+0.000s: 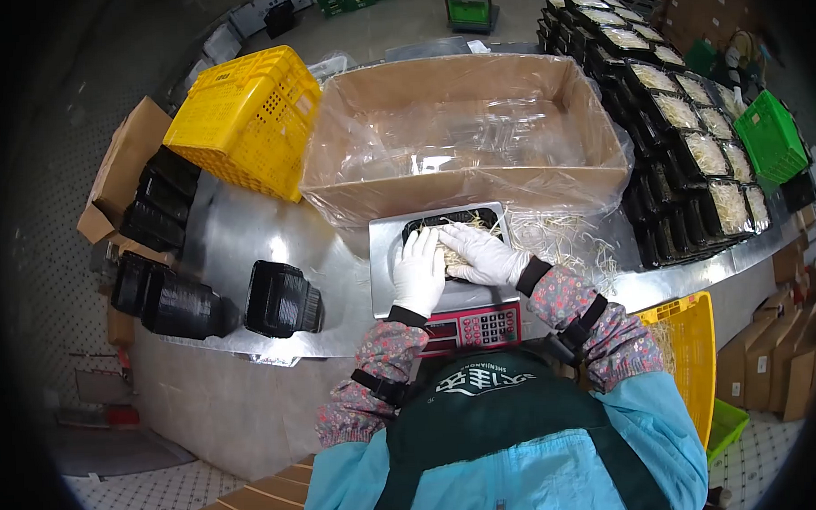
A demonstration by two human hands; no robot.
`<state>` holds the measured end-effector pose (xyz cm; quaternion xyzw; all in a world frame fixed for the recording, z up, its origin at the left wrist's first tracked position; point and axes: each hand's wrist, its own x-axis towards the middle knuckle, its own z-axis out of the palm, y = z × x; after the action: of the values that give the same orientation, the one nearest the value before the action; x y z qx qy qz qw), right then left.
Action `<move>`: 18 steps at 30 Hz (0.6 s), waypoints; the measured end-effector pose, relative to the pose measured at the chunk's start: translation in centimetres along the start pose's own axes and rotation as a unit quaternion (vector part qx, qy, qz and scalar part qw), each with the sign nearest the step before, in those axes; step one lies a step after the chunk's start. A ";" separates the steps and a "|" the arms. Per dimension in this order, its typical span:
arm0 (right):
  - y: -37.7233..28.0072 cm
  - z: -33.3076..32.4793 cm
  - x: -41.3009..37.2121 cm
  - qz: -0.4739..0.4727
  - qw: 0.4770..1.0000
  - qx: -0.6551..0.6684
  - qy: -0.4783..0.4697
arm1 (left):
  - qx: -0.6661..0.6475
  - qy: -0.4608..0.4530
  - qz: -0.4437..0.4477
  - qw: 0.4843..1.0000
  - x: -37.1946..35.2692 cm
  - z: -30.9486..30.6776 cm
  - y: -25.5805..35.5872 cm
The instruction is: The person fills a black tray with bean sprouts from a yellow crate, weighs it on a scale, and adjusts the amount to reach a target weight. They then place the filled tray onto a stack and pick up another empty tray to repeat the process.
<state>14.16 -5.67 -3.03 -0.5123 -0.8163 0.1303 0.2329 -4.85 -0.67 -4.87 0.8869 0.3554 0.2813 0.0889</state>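
Note:
A black plastic tray (486, 214) of bean sprouts (461, 220) rests on the metal pan of a red digital scale (386, 256). My left hand (419, 274), in a white glove, lies over the tray's left side with its fingers stretched forward. From the right, my right hand (487, 254), gloved the same way, lies over the sprouts with fingers extended toward the left hand. Both hands touch the sprouts and cover much of the tray. Loose sprouts (560, 241) are scattered on the metal table just right of the scale.
Behind the scale stands a plastic-lined cardboard box (406, 188). A yellow crate (241, 108) is at the back left, with stacked black trays (279, 298) on the left side. Filled trays (692, 146) are piled at right. Another yellow crate (699, 362) sits beside my right arm.

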 end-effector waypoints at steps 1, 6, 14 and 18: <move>0.3 -1.1 -0.4 0.003 0.999 0.044 -0.028 | -0.042 -0.007 -0.016 0.999 0.0 -0.4 0.0; 0.9 -8.6 -2.6 0.075 0.983 0.170 0.005 | -0.232 0.006 -0.060 0.971 -0.1 -3.5 -1.8; 4.3 -10.9 -7.4 0.212 0.970 0.071 0.093 | -0.195 -0.024 -0.066 0.978 0.5 -9.3 -4.1; -0.2 -8.8 -3.0 0.157 0.987 0.015 0.042 | -0.120 -0.094 0.084 0.985 2.6 -6.3 -1.2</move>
<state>19.57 -8.68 3.85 -0.6352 -0.7133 0.1561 0.2515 -7.53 1.67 1.00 0.9189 0.2331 0.2443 0.2040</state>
